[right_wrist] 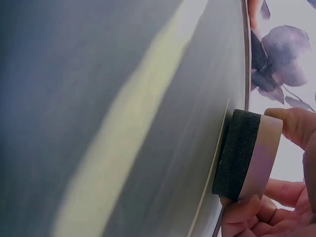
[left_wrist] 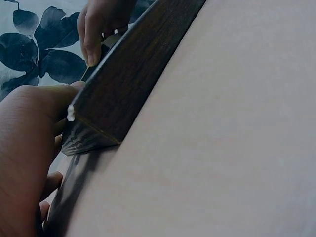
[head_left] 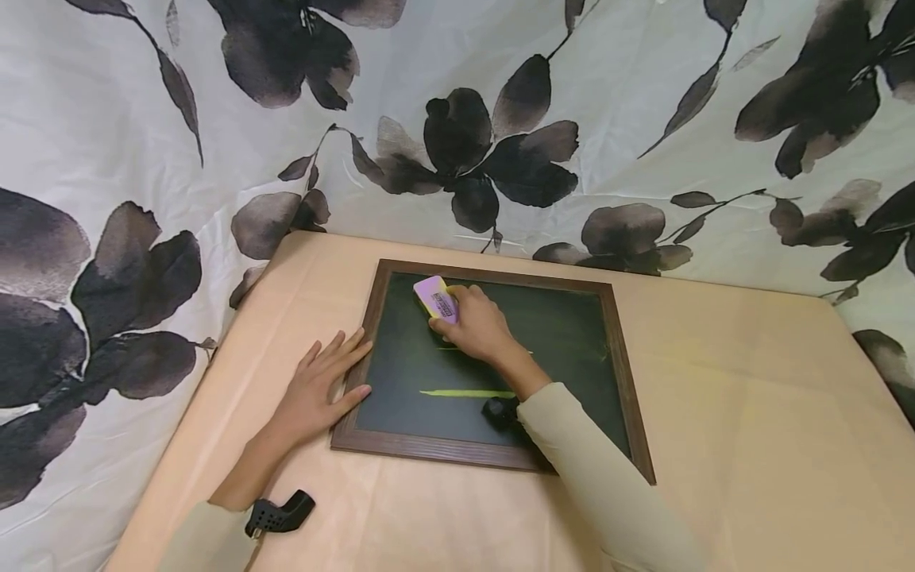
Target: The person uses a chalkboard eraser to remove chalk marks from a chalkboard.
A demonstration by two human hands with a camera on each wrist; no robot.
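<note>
A small chalkboard (head_left: 565, 326) with a brown wooden frame lies on the table. My right hand (head_left: 482, 324) grips a purple and yellow chalkboard eraser (head_left: 434, 297) near the board's upper left. In the right wrist view the eraser (right_wrist: 247, 153) shows a dark felt side turned to the board, held between thumb and fingers. A thick yellow-green chalk line (head_left: 465, 393) crosses the lower part of the board; a thinner line shows partly under my right hand. My left hand (head_left: 318, 389) rests with spread fingers against the left side of the wooden frame (left_wrist: 123, 74).
Peach-coloured cloth (head_left: 750, 397) covers the table around the board. Behind and to the left hangs a white curtain (head_left: 400, 63) with dark flowers. A black wrist camera (head_left: 282, 512) sits on my left wrist, another (head_left: 499, 413) at the right wrist, over the board.
</note>
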